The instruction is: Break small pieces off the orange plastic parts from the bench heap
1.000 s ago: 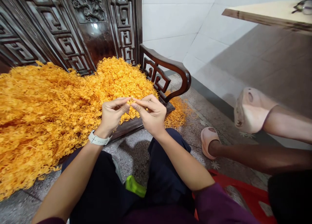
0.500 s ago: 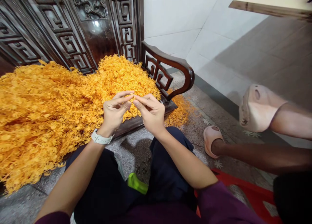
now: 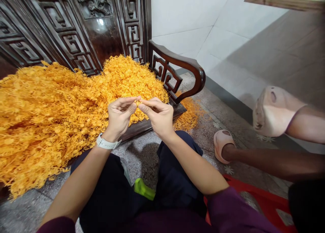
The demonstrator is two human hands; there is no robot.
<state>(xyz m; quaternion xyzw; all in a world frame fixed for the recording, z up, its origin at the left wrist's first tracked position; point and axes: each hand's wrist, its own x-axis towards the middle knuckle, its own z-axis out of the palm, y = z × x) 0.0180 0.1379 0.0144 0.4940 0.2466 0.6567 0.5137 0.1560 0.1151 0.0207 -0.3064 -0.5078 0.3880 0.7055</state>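
My left hand (image 3: 119, 116) and my right hand (image 3: 160, 117) meet fingertip to fingertip in front of the bench. Both are closed in a pinch. Between the thumbs and forefingers shows a small orange plastic piece (image 3: 137, 103), mostly covered by the fingers; its exact shape cannot be made out. It has the same colour as the large heap of orange plastic pieces (image 3: 56, 121) behind and to the left of the hands. A white watch strap circles my left wrist.
The heap lies on a dark carved wooden bench (image 3: 142, 129) with a curved armrest (image 3: 188, 64). More orange pieces (image 3: 188, 116) lie on the floor beyond it. At right are another person's legs in pink slippers (image 3: 224, 145), and a red plastic stool (image 3: 254, 192). A bright green object (image 3: 144, 189) is between my knees.
The view has shifted slightly. My hands stay together in the same pinch, with the fingertips a little rearranged and more of the orange piece showing between them.
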